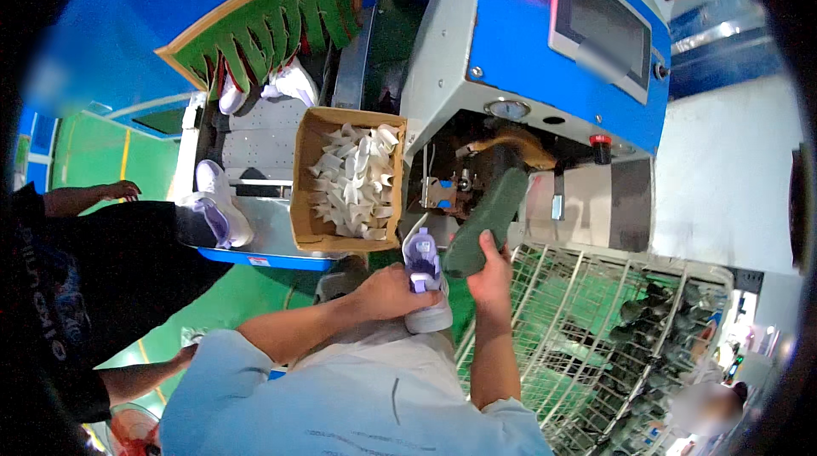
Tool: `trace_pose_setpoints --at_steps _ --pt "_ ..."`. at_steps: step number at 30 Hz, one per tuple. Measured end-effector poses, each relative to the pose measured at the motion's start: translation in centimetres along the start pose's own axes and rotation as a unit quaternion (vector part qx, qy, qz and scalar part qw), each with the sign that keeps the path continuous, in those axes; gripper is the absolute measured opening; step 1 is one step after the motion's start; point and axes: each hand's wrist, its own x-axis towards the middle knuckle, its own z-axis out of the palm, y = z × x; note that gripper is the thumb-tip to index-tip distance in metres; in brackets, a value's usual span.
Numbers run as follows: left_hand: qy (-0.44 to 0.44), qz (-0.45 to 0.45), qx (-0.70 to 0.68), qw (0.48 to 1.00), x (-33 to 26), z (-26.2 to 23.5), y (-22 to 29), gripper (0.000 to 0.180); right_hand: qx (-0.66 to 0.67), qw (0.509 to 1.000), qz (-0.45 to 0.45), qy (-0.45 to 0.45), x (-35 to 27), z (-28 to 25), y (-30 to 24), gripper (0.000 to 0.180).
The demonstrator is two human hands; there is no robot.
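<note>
My left hand [390, 292] is closed on a white sneaker [431, 318] with a lilac lining, held upright close to my body. A dark green shoe last [489, 222] is gripped at its thick lower end by my right hand [491, 273], thumb lying along it. The last tilts up and to the right, its far end just below the machine's opening. Sneaker and last are close together, with a small gap between them. Part of the sneaker is hidden behind my left fingers.
A cardboard box [299, 192] of white paper pieces stands left of my hands. Beyond it, sneakers [223, 200] sit on a conveyor [264, 137] with a green strip curtain. A blue machine [511, 39] rises ahead. At right, a wire rack [545, 303] holds dark lasts. Someone in black stands left.
</note>
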Motion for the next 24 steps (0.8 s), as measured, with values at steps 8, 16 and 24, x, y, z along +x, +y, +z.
trace_pose_setpoints --at_steps 8,16,24 --pt "-0.011 0.012 -0.059 0.998 -1.2 1.2 3.6 0.051 -0.287 0.933 -0.127 0.174 -14.3 -12.8 -6.7 0.069" --pt "-0.055 -0.034 -0.307 0.950 9.2 4.9 -5.1 0.060 -0.338 0.636 -0.279 0.635 -36.3 -23.1 -18.0 0.064" --pt "-0.140 -0.143 -0.218 0.955 8.0 8.9 7.0 0.033 -0.419 0.461 0.103 0.775 -56.1 -40.4 -17.4 0.061"
